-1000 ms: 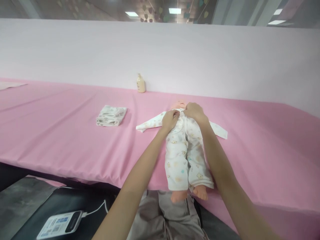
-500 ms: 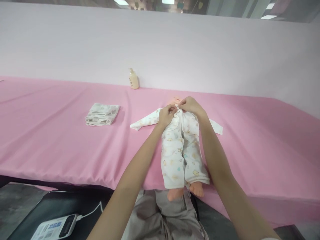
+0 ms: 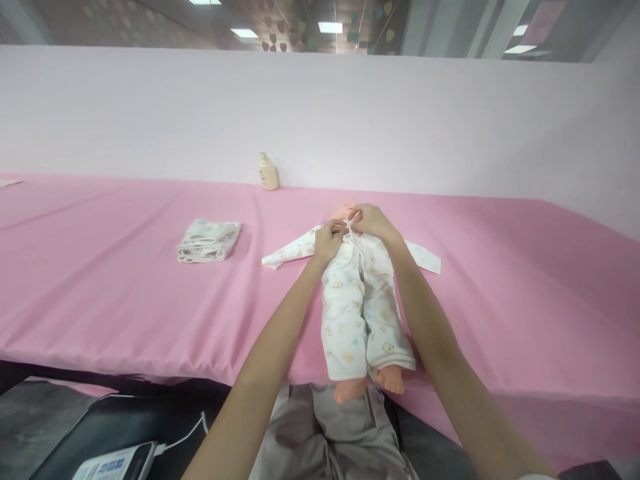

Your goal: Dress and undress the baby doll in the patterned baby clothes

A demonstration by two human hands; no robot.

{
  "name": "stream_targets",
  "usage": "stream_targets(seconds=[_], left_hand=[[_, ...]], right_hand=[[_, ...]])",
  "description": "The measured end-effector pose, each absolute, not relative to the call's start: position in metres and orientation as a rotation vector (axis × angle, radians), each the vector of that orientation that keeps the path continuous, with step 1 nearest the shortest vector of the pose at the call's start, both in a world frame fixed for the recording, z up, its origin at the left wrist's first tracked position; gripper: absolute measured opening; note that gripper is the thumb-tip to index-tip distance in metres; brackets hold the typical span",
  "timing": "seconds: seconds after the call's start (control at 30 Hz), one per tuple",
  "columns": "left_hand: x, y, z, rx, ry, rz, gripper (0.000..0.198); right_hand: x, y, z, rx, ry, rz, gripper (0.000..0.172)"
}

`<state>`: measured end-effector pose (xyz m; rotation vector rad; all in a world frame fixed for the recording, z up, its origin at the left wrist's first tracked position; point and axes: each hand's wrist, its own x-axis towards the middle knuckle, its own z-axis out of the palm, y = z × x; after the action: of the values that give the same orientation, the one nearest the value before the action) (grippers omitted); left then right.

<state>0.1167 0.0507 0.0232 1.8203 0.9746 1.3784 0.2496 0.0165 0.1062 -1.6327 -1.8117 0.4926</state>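
A baby doll (image 3: 351, 389) lies on its back with its feet toward me, dressed in a white patterned romper (image 3: 344, 327) whose sleeves spread to both sides. At the neckline, my left hand (image 3: 330, 240) pinches the left edge of the collar. My right hand (image 3: 373, 221) is closed on the collar's other side, its fingertips drawing a bit of cloth upward. Both hands almost meet below the doll's head, which they partly hide. Whatever fastener may be between the fingertips is too small to make out.
A folded white cloth (image 3: 210, 240) lies left of the doll on the pink sheet (image 3: 125, 287). Against the white wall (image 3: 320, 120) stands a pump bottle (image 3: 269, 173). Below the table's edge, a white device (image 3: 117, 463) with a cable rests on a black seat (image 3: 150, 413).
My right hand has lifted a piece of the collar slightly and shifted a little left. The left hand keeps its hold. The camera view has tilted up a little.
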Motion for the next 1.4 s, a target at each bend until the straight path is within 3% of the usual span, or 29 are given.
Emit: stream_targets(seconds=[0.27,0.5,0.77,1.0,1.4], left_hand=[[0.115,0.045,0.028,1.957,1.054,1.380,0.020],[0.115,0.048,0.034,1.826,1.205,1.317,0.028],[0.110,0.053,0.034,1.766,1.175,1.204,0.034],[0.109,0.057,0.030,1.713,1.146,1.201,0.031],[0.116,0.057,0.023,1.536,1.139,1.322,0.024]], right_hand=[[0.242,0.016,0.102,-1.633,-1.923,0.245,0.024],[0.239,0.019,0.098,-1.662,-1.982,0.242,0.018],[0.240,0.024,0.093,-1.719,-1.995,0.353,0.040],[0.229,0.021,0.092,-1.823,-1.989,0.142,0.044],[0.228,0.024,0.088,-1.699,-1.971,0.127,0.026]])
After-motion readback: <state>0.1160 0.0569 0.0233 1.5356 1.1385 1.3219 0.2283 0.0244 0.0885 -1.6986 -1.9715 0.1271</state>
